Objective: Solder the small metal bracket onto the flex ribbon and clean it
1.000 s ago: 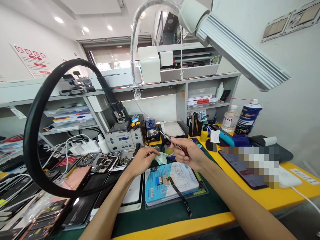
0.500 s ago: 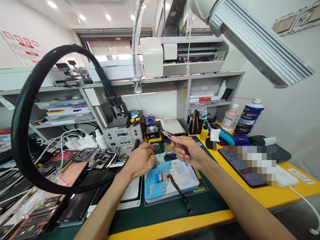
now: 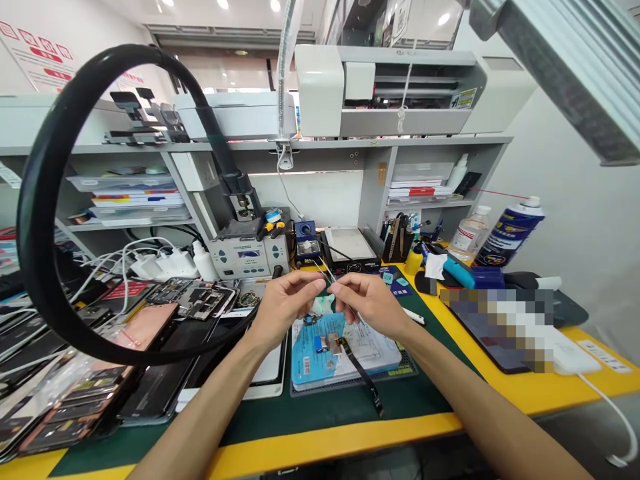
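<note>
My right hand (image 3: 370,307) is shut on a pair of fine steel tweezers (image 3: 325,270), whose tips point up and to the left. My left hand (image 3: 287,310) is raised with its fingers pinched together, its fingertips close to the tweezers. Whatever those fingers hold is hidden or too small to tell. Below both hands lies a blue repair mat (image 3: 320,353), with a small metal part (image 3: 330,344) and a black flex cable (image 3: 363,377) on it. A crumpled pale green wipe (image 3: 323,305) sits just under my hands.
A green bench mat (image 3: 260,433) with a yellow front edge fills the foreground. Phone boards (image 3: 193,298) and bagged screens lie left, under a black flexible hose (image 3: 37,200). A soldering station (image 3: 249,250), a blue iron stand (image 3: 306,241) and a hot plate (image 3: 350,243) stand behind.
My left hand has risen and moved toward my right hand, and their fingertips are now close together. The view has tilted down and shifted, so the background sits lower and further left.
</note>
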A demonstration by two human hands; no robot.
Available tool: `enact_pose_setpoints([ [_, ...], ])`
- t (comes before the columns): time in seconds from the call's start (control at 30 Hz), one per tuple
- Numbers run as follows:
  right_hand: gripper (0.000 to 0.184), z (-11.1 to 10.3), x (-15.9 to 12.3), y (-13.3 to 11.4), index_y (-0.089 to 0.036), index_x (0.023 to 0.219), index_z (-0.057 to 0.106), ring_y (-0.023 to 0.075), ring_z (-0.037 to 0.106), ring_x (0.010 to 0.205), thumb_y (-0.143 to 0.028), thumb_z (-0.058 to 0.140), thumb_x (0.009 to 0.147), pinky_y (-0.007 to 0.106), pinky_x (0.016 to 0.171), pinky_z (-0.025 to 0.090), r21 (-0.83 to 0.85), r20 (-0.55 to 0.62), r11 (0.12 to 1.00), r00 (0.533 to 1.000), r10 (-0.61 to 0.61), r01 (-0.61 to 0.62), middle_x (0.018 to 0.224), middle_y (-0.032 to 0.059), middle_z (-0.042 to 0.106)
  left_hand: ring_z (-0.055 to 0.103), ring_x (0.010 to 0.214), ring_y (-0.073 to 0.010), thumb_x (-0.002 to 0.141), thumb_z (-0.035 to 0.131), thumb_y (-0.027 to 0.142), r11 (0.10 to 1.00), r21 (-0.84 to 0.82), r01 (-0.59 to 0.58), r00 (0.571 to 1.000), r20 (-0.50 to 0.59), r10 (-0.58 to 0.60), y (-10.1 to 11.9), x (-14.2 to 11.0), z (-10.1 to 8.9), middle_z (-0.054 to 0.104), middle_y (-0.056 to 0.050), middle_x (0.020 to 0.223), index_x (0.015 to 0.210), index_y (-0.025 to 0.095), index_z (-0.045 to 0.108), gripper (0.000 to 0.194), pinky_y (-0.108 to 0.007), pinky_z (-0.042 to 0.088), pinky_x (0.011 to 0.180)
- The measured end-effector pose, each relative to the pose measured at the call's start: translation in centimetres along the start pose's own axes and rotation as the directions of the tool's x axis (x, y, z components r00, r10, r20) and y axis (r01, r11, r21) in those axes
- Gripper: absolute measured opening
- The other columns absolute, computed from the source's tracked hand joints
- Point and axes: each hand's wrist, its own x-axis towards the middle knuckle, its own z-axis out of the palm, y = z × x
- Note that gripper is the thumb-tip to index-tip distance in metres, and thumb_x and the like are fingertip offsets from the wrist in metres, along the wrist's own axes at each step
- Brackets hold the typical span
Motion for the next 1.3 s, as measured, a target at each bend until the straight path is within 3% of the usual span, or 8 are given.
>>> enact_pose_setpoints([
  [0.17, 0.030, 0.5, -0.3, -0.3, -0.016, 0.086, 0.069, 0.0123, 0.063, 0.053, -0.045, 0.065, 0.092, 0.026, 0.054, 0.051, -0.090, 0.040, 0.995, 0.999, -0.028, 0.032, 0.075, 0.0032, 0.069, 0.040, 0.047, -0.0083, 0.079, 0.078, 0.041, 0.996, -0.092, 0.010, 0.999, -0.051, -0.015, -0.1, -0.3, 0.8, 0.051, 0.004, 0.050, 0.084, 0.016, 0.073, 0.026, -0.021, 0.031, 0.044],
  [0.5, 0.028, 0.8, -0.4, -0.1, -0.016, 0.083, 0.066, 0.0133, 0.064, 0.054, -0.042, 0.064, 0.093, 0.026, 0.054, 0.051, -0.150, 0.043, 0.988, 0.999, -0.022, 0.028, 0.074, 0.0033, 0.068, 0.036, 0.047, -0.0070, 0.081, 0.078, 0.036, 0.957, -0.289, 0.038, 0.998, -0.043, -0.053, 0.3, -0.3, 0.3, 0.048, 0.007, 0.052, 0.084, 0.019, 0.065, 0.022, -0.019, 0.027, 0.043],
  [0.63, 0.033, 0.6, -0.4, -0.7, -0.015, 0.077, 0.065, 0.0131, 0.064, 0.051, -0.045, 0.066, 0.091, 0.024, 0.049, 0.048, -0.053, 0.111, 0.998, 0.993, 0.051, -0.045, 0.068, 0.0023, 0.067, 0.035, 0.047, -0.0069, 0.081, 0.078, 0.036, 0.942, -0.333, 0.043, 0.998, -0.021, -0.053, 0.7, -0.4, 0.1, 0.048, 0.007, 0.052, 0.082, 0.019, 0.064, 0.022, -0.019, 0.027, 0.043],
  [0.8, 0.034, 0.2, -0.2, -0.6, -0.014, 0.087, 0.068, 0.0129, 0.063, 0.048, -0.048, 0.065, 0.091, 0.022, 0.044, 0.043, 0.111, 0.173, 0.981, 0.975, 0.137, -0.157, 0.061, 0.0002, 0.064, 0.036, 0.048, -0.0071, 0.080, 0.079, 0.035, 0.937, -0.348, 0.035, 0.998, -0.044, -0.053, 1.1, -0.4, 0.0, 0.048, 0.006, 0.051, 0.080, 0.018, 0.065, 0.022, -0.019, 0.026, 0.044],
  [1.3, 0.032, -0.9, 0.0, -0.3, -0.013, 0.078, 0.068, 0.0085, 0.051, 0.040, -0.042, 0.069, 0.090, 0.021, 0.044, 0.039, 0.318, 0.205, 0.911, 0.957, 0.206, -0.264, 0.049, -0.0050, 0.050, 0.039, 0.048, -0.0071, 0.076, 0.081, 0.036, 0.948, -0.319, 0.017, 0.995, -0.087, -0.047, 0.7, -0.2, -0.2, 0.048, 0.005, 0.052, 0.078, 0.015, 0.071, 0.024, -0.019, 0.026, 0.043],
])
